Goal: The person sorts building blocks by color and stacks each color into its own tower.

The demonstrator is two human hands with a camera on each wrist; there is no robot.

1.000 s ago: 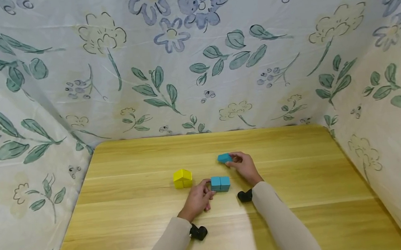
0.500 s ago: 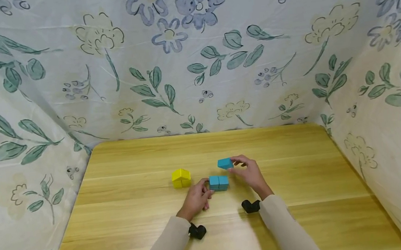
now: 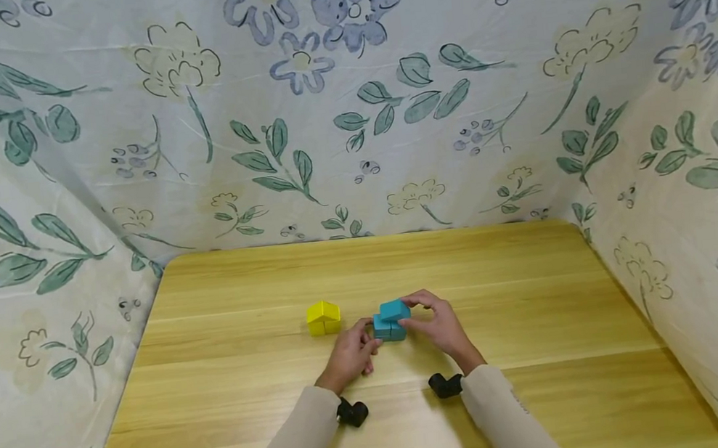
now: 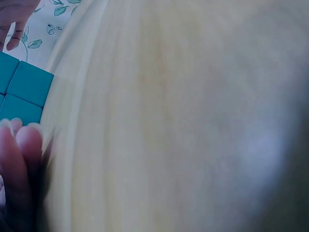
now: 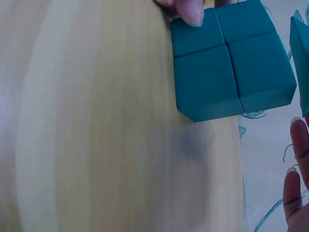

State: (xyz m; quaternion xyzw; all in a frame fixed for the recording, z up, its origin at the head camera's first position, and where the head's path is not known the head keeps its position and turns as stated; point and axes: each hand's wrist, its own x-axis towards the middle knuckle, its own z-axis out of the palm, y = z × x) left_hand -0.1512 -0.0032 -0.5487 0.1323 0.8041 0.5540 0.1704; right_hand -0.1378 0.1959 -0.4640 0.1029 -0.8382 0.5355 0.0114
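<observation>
Wooden table (image 3: 218,385), right hand (image 3: 439,329) pinching teal block (image 3: 395,310), left hand (image 3: 349,356) gripping teal pair (image 3: 388,330)

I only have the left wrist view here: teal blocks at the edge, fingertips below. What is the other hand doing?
Observer: The right hand holds a teal prism over the teal block pair.
Reviewer: Is the prism seated?
Observer: I cannot tell; in the head view it overlaps the pair's top.
Reviewer: Anything else on the table?
Observer: A yellow house shape stands left of the left hand, apart from it.
</observation>
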